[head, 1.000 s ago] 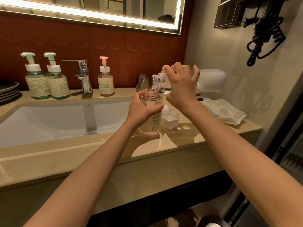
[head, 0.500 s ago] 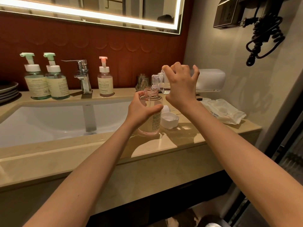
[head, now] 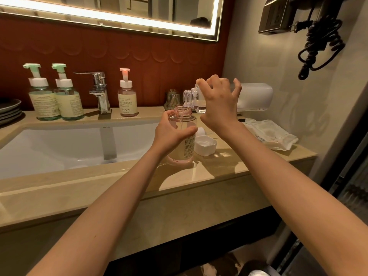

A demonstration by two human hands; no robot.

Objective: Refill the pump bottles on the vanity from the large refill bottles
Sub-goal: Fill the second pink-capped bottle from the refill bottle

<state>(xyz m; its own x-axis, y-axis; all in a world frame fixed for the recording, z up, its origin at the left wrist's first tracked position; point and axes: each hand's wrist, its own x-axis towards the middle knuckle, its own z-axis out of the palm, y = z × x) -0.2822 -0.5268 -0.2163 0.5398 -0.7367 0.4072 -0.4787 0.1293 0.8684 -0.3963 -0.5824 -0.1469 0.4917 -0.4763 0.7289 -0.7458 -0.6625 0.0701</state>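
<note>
Pump bottle point(head: 189, 146) stands open-necked on the desk point(head: 229, 166), right of the faucet point(head: 99, 90). Left hand point(head: 171, 134) wraps its body. Right hand point(head: 217, 104) curls over the tilted refill bottle point(head: 197, 105), whose mouth sits just above the neck. Likely light, slick plastic, tippy part-filled; best gripped mid-body, at the label.
</note>
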